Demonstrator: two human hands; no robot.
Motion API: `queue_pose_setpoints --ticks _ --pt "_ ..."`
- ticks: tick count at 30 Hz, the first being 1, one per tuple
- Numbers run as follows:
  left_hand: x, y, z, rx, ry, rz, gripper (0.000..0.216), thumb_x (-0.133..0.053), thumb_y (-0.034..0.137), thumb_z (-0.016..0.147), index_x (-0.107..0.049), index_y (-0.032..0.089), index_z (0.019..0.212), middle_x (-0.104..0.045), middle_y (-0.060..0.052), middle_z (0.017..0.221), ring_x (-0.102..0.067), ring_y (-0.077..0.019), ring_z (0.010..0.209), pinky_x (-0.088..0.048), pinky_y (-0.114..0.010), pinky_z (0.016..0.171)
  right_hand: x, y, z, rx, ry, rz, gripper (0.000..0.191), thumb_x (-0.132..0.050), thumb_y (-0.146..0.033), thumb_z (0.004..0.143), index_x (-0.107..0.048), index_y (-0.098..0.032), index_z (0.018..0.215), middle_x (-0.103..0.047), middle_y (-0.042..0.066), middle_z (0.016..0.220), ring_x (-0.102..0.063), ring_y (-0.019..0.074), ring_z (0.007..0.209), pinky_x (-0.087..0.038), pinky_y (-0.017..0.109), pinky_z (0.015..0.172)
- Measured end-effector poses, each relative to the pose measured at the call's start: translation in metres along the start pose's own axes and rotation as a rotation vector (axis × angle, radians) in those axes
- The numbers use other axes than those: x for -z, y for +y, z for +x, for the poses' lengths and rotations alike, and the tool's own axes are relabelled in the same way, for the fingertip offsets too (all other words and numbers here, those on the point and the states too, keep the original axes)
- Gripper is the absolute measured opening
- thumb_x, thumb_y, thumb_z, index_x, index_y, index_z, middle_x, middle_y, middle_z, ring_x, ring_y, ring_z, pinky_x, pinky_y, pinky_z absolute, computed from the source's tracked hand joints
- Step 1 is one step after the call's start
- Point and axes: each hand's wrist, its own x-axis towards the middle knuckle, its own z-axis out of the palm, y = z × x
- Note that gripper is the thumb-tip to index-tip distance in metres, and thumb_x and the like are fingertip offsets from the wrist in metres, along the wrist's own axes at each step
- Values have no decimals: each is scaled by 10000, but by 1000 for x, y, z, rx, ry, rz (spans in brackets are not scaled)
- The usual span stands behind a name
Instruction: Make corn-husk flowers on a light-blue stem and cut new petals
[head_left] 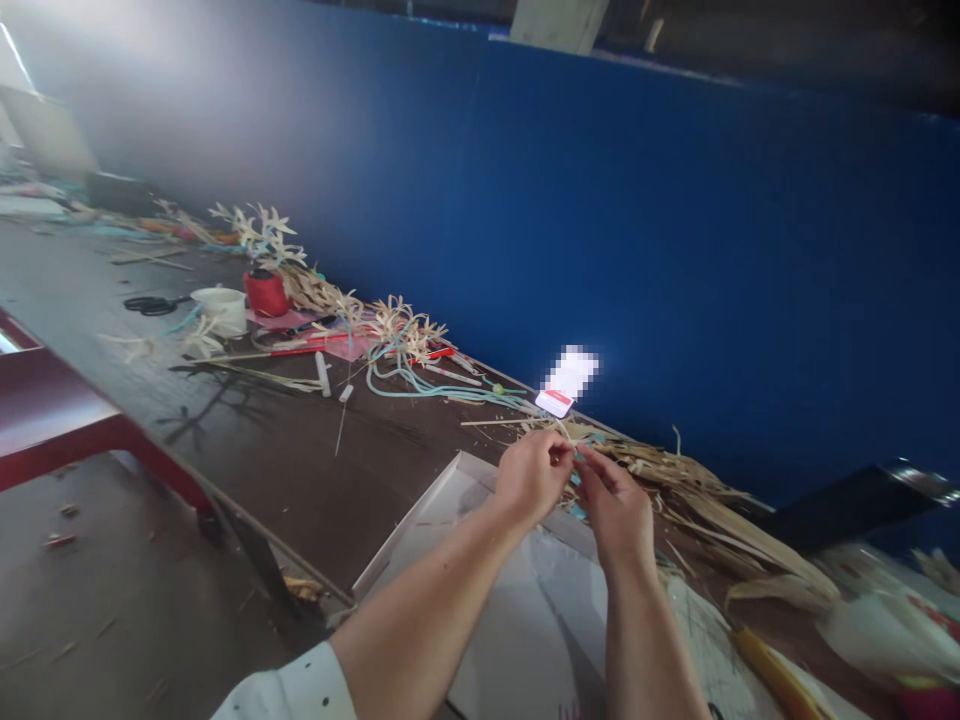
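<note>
My left hand (534, 476) is closed in a pinch, fingertips meeting those of my right hand (619, 510), which also pinches. Between them a thin pale strip (565, 431) shows; the fingers hide most of it, and I cannot tell its kind. Below the hands lies a pale, shallow box-like tray (420, 535) with a raised edge. Small light-blue bits (576, 508) show beside my right hand's fingers. Just beyond the hands a lit phone (556, 402) leans near the blue wall. To the right spread dried husks (720, 505), partly behind my right hand.
Along the wall lie pale husk flowers (405, 328), light-blue cords (420, 391), a red thread spool (266, 293), a white cup (225, 313) and black scissors (154, 305). A dark red stool (67, 400) stands left of the table. A yellow-handled tool (776, 672) lies at lower right.
</note>
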Motion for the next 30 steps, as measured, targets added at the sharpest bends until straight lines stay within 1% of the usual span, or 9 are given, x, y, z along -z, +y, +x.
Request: queue_pose_setpoints --ticks 3,5,7,10,13,17,24,27,30 --pt "1 0 3 107 -59 -134 143 -548 280 777 -648 203 843 -681 12 784 -611 -119 721 -432 -208 649 2 -1 0 -3 60 10 439 -639 -482 711 -678 -187 1034 -638 17 667 -505 125 508 -403 234 475" --pt "1 -1 4 147 -60 -177 152 -548 291 772 -651 200 838 -682 13 768 -612 -115 706 -426 -202 633 3 -4 -1 60 124 -48 403 -643 -483 710 -689 -181 974 -652 27 691 -525 133 531 -415 242 504" --pt "0 -2 4 161 -49 -181 154 -546 296 772 -657 203 826 -681 17 761 -611 -113 700 -419 -200 623 3 -7 -2 146 164 -143 357 -652 -476 707 -699 -181 903 -672 40 736 -565 154 595 -437 259 572" --pt "1 -2 4 141 -50 -157 157 -542 301 778 -666 215 823 -682 25 767 -613 -113 714 -414 -198 627 2 -8 -4 227 152 -250 332 -636 -484 721 -708 -193 864 -685 42 745 -585 170 625 -443 277 626" --pt "0 -2 3 90 -51 -112 164 -535 300 786 -672 223 833 -683 23 793 -612 -116 736 -413 -199 636 1 -7 -5 252 135 -284 359 -605 -502 741 -709 -192 889 -692 50 754 -588 175 609 -444 288 632" --pt "-1 -2 2 31 -65 -40 166 -528 300 795 -673 228 829 -681 17 797 -602 -123 736 -410 -206 641 1 -6 -4 281 151 -333 367 -583 -505 754 -709 -181 868 -689 60 749 -584 182 602 -441 295 636" --pt "1 2 0 58 -75 -9 139 -554 279 759 -674 232 811 -672 13 809 -583 -122 727 -402 -205 628 2 -3 -2 411 201 -413 273 -578 -430 780 -696 -191 838 -665 43 781 -571 157 605 -432 273 638" --pt "0 1 1 114 -123 -101 144 -568 289 739 -669 210 805 -654 5 760 -556 -113 667 -388 -199 583 3 -1 -2 469 221 -441 252 -574 -412 792 -688 -194 844 -649 34 806 -561 139 600 -432 259 638" --pt "-1 0 5 242 -224 -315 179 -579 303 728 -648 160 811 -602 2 663 -496 -86 562 -357 -182 510 4 -1 -2 504 232 -439 257 -570 -416 803 -685 -192 851 -640 33 819 -552 125 588 -434 251 633"
